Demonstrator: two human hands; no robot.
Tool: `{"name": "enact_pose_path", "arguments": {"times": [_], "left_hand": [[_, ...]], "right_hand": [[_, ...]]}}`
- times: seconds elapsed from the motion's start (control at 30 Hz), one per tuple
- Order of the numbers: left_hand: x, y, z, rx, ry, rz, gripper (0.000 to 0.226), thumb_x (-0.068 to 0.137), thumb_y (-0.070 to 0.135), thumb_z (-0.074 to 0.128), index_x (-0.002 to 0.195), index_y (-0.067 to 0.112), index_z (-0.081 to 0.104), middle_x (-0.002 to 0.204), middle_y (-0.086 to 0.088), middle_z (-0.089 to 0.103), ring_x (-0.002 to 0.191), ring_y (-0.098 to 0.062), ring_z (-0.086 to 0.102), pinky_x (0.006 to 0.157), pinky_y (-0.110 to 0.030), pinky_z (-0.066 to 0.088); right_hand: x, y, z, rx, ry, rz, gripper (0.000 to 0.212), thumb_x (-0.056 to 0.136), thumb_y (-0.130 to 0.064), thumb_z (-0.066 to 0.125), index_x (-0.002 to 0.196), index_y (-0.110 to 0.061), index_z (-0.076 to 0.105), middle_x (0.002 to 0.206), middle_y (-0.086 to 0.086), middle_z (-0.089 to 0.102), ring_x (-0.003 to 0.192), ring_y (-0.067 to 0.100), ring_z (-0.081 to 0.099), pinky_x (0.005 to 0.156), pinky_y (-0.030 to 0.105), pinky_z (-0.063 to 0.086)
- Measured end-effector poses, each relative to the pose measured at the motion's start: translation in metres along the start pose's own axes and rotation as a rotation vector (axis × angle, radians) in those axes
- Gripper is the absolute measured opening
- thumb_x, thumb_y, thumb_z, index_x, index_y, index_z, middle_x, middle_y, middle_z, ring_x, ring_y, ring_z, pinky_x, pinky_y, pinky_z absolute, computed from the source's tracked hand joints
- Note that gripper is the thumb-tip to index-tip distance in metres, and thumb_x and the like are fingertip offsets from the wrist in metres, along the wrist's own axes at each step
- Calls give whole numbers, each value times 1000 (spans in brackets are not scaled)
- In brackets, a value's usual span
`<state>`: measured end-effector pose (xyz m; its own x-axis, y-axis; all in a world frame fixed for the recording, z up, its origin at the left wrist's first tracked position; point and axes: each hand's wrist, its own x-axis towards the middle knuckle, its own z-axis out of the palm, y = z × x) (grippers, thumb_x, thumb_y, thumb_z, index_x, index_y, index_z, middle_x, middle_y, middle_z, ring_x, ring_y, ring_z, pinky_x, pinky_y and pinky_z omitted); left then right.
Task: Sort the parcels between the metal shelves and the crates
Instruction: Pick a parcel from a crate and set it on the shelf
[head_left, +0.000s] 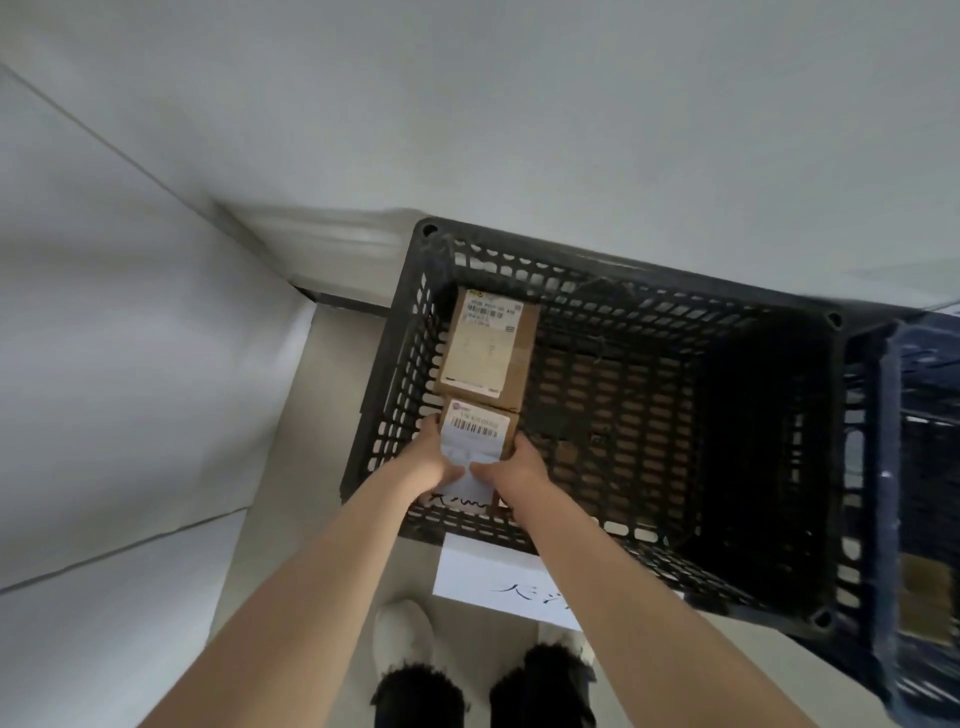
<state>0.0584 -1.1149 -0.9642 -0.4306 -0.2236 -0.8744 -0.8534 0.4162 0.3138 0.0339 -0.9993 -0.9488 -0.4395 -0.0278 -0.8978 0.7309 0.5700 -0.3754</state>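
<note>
Crates: 2. The black crate (623, 271) is mid-frame and the blue crate (888, 467) sits at the right edge. Parcels in the black crate: 2, end to end along its left wall. These are the far parcel (485, 348) and the near parcel (480, 427). Left hand (434, 457) and right hand (519, 467) clasp the near parcel's sides. Paper sheet (488, 577): 1, lower centre.

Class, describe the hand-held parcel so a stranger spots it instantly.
Find the black crate. Two cardboard parcels lie along its left wall. Unlike the far parcel, the nearer parcel is gripped by the left hand and right hand.
</note>
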Motion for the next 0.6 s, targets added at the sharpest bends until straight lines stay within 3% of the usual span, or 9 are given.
{"name": "enact_pose_path", "arguments": {"times": [0.1,0.2,0.3,0.47,0.6], "left_hand": [[16,-6,6,28,-7,-10,42,90,23,63,127,9,48,104,-5,62,87,-18,63,85,-36,55],[18,-3,7,76,52,-12,41,94,16,59,132,9,47,105,-8,59,85,-16,55,75,-27,46],[22,-2,9,140,127,-73,29,97,10,53,125,5,50,84,-5,50,71,-14,46,79,-30,42],[30,-13,9,146,118,-32,31,92,14,61,120,13,50,106,-5,60,94,-19,60,80,-33,49],[29,-6,7,139,91,-41,30,94,13,58,121,10,47,99,-6,58,82,-15,56,73,-28,44]], "right_hand": [[8,4,1,6,14,-31,53,87,-14,73,135,-20,51,138,6,58,129,27,53,106,42,46],[14,6,5,-47,19,-50,51,86,-14,75,132,-19,53,134,5,61,128,25,55,103,37,47],[22,4,9,-92,49,-39,47,84,-17,77,127,-18,57,130,4,64,123,22,59,97,32,49],[28,3,19,-108,125,-12,39,84,-19,78,119,-19,60,125,3,66,118,21,62,82,29,48],[30,2,17,-121,84,-9,43,84,-23,78,123,-18,59,126,2,65,119,20,61,80,26,45]]}}
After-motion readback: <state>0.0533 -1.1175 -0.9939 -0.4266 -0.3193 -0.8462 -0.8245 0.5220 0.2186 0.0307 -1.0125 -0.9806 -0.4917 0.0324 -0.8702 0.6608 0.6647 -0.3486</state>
